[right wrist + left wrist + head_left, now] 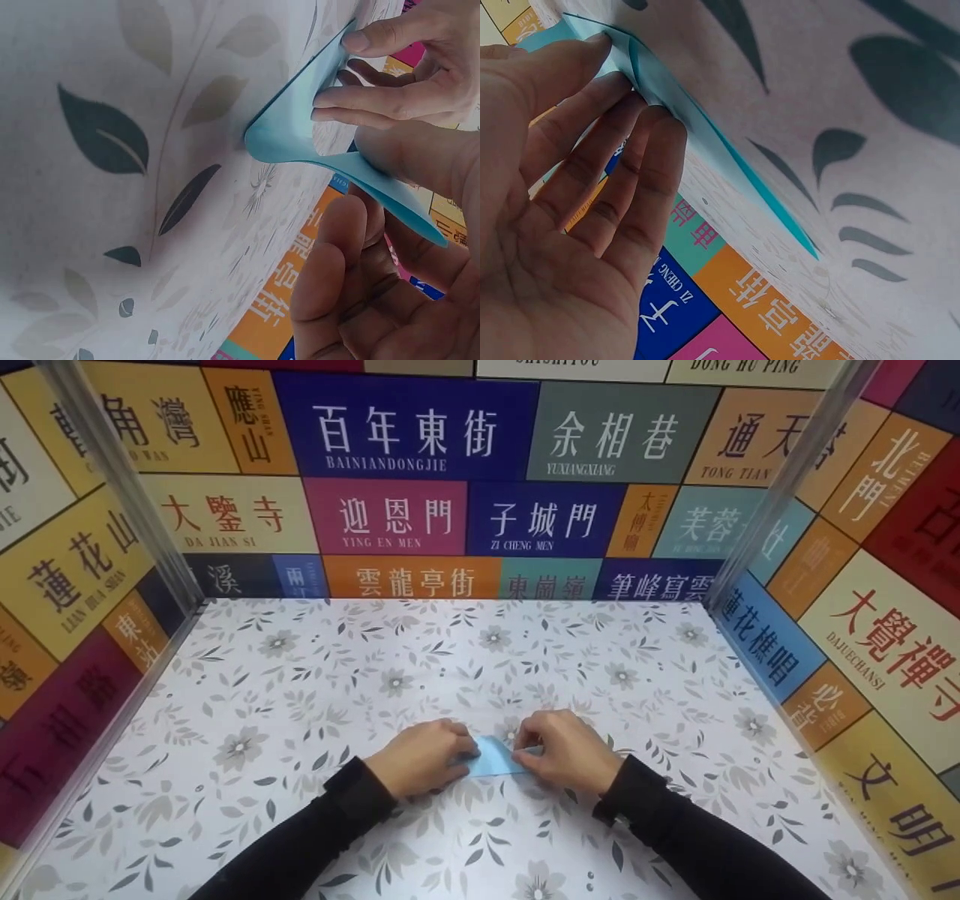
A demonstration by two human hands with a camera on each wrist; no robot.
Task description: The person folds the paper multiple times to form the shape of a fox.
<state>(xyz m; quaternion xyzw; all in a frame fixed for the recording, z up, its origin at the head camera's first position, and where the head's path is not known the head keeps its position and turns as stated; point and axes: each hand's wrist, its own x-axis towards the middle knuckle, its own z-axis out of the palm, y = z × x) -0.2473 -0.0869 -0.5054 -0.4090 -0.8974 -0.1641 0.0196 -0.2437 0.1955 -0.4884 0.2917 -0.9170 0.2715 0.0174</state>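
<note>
A light blue sheet of paper (493, 757), a narrow strip in the head view, lies on the patterned tabletop between both hands. My left hand (427, 757) rests its thumb and fingertips on the paper's left part, holding it against the table. With thumb above and fingers below, my right hand (570, 754) pinches the right end. In the right wrist view, the paper (289, 135) bends up in a curve from the table toward the right thumb (405, 154). The left wrist view shows the paper (694, 124) edge-on, its layers slightly apart at one edge.
The white tabletop (337, 660) carries a grey flower and leaf print. Colourful panels (405, 431) with Chinese lettering stand behind it and along both sides. Clear corner strips (131, 495) join the panels. Black sleeves (300, 832) cover both forearms.
</note>
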